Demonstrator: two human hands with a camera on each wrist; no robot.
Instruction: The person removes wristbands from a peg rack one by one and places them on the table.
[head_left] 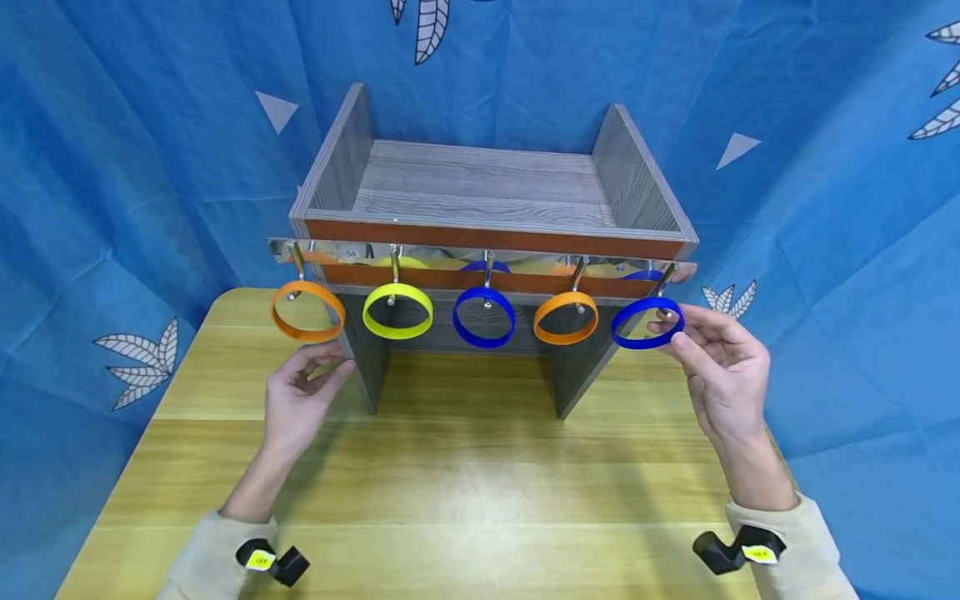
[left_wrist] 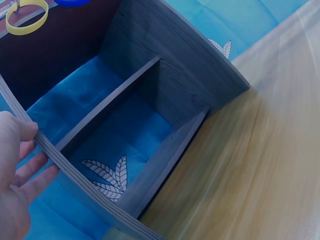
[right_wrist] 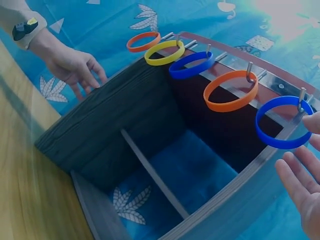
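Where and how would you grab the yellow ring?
Likely the near edge of the yellow ring, pinched from the front: its far edge hangs on a hook, while the near edge juts out with nothing touching it.

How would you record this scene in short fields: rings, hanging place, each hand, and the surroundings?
hanging, left to right in head view: first orange ring; yellow ring; middle blue ring; second orange ring; rightmost blue ring
hung on: hooks along a metal strip
right hand: holds the rightmost blue ring
left hand: touches the left side of the grey shelf unit
below: wooden table
behind: blue cloth
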